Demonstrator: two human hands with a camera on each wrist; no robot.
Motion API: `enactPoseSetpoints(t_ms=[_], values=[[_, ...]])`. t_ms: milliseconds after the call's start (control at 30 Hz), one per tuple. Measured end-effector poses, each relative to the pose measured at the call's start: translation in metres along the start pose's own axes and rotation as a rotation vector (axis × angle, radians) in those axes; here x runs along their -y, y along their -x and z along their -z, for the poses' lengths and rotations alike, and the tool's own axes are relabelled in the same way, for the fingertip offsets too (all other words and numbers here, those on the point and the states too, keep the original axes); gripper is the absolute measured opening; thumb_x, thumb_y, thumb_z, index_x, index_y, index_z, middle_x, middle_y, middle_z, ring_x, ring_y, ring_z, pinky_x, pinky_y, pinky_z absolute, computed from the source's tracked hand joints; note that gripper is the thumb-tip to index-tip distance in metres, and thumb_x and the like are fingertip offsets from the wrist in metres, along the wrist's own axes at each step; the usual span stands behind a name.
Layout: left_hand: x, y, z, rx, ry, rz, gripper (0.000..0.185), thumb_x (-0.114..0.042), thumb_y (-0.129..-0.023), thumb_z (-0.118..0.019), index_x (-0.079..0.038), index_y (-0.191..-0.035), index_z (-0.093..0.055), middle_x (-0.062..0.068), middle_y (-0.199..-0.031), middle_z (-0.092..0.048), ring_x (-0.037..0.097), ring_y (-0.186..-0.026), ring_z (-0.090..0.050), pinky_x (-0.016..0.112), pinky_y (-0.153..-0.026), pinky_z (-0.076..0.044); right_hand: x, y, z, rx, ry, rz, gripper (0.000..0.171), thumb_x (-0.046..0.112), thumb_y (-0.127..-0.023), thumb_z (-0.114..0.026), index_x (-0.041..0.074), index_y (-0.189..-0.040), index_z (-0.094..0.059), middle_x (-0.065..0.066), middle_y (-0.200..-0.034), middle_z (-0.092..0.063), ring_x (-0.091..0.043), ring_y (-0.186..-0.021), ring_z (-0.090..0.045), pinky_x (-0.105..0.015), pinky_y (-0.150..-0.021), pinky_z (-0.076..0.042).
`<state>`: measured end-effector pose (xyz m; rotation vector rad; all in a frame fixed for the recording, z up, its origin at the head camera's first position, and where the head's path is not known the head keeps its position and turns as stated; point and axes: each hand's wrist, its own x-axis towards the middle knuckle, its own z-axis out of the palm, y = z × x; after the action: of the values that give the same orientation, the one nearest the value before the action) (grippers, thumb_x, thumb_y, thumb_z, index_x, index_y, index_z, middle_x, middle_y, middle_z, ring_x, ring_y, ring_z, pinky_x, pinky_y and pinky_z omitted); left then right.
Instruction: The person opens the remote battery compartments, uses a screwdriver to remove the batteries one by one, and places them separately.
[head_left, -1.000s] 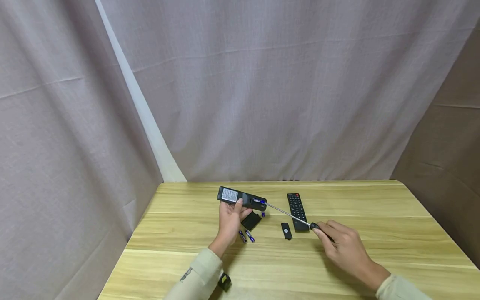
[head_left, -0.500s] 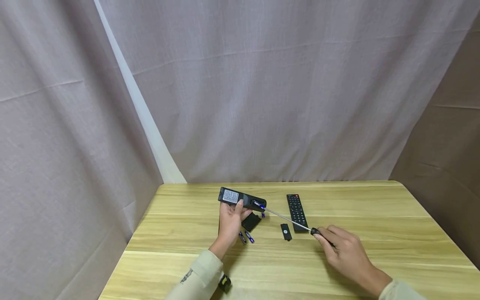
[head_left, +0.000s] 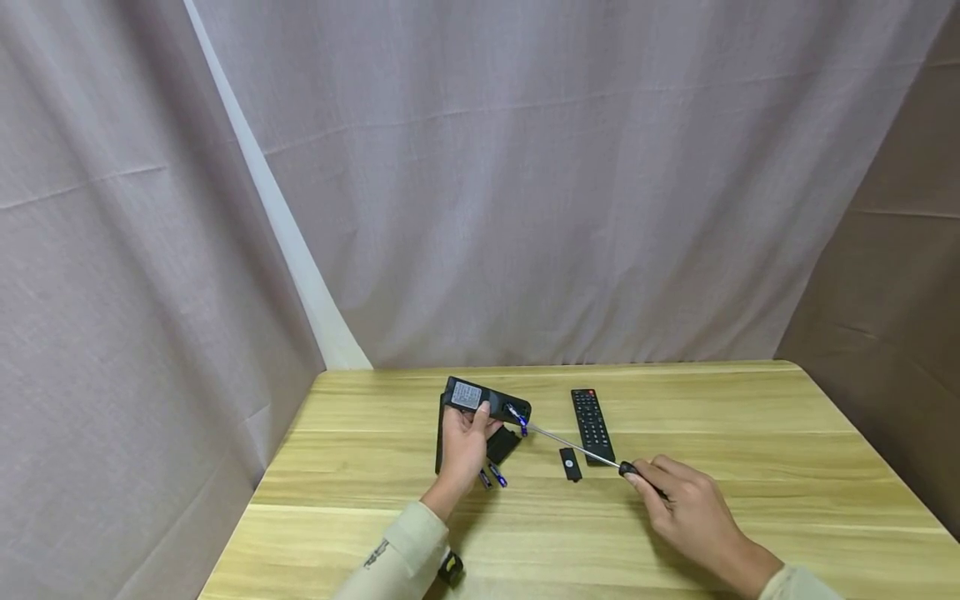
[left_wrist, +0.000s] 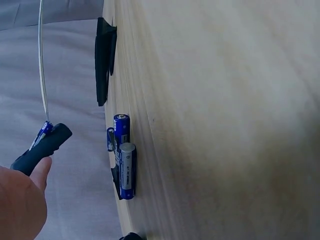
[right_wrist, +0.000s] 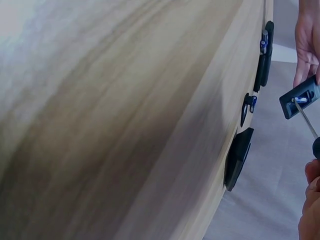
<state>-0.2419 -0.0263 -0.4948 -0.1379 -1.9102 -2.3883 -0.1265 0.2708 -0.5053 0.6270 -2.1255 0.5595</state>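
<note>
My left hand (head_left: 463, 446) grips a black remote control (head_left: 474, 397) above the table, its labelled back up and its battery compartment uncovered. A blue battery (left_wrist: 42, 133) sits tilted in that compartment, one end raised. In my right hand (head_left: 693, 512) is a screwdriver (head_left: 573, 447), held by its black handle, the long metal shaft reaching left. Its tip meets the battery near the compartment's end, as the right wrist view also shows. Below the left hand, blue batteries (head_left: 498, 476) lie beside a black battery cover (head_left: 502, 445).
A second remote control (head_left: 592, 425) lies buttons up on the wooden table (head_left: 750, 433), beside a small black cover (head_left: 571, 464). Another dark, long object (head_left: 439, 442) is partly hidden behind the left hand. A black thing with a yellow mark (head_left: 451, 567) sits by the left sleeve.
The battery has tilted up out of the held remote's compartment. The screwdriver tip has shifted slightly down and left, and the remote has turned a little.
</note>
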Motion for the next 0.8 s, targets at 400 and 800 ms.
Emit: enactPoseSetpoints(t_ms=[400,800], values=[[-0.001,0.002,-0.001,0.005,-0.026,0.000,0.030,-0.003,-0.111,-0.051,0.006,-0.138,-0.042,0.034,-0.132,-0.066,0.038,-0.116,-0.075,0.040,-0.102,-0.065,0.002,0.001,0.009,0.057,0.061,-0.031,0.012,0.009,-0.083,-0.085,0.006,-0.095,-0.083,0.009,-0.077,-0.068,0.006,-0.066,-0.045,-0.010,-0.051,-0.043],[0.005,0.003,-0.001,0.029,-0.067,-0.005,0.032,-0.006,-0.112,-0.051,0.004,-0.141,-0.042,0.033,-0.132,-0.067,0.038,-0.116,-0.075,0.039,-0.100,-0.067,-0.004,0.011,0.013,0.049,0.079,-0.001,0.019,0.024,-0.096,-0.079,0.007,-0.091,-0.082,0.010,-0.074,-0.063,0.008,-0.064,-0.040,-0.011,-0.047,-0.037]])
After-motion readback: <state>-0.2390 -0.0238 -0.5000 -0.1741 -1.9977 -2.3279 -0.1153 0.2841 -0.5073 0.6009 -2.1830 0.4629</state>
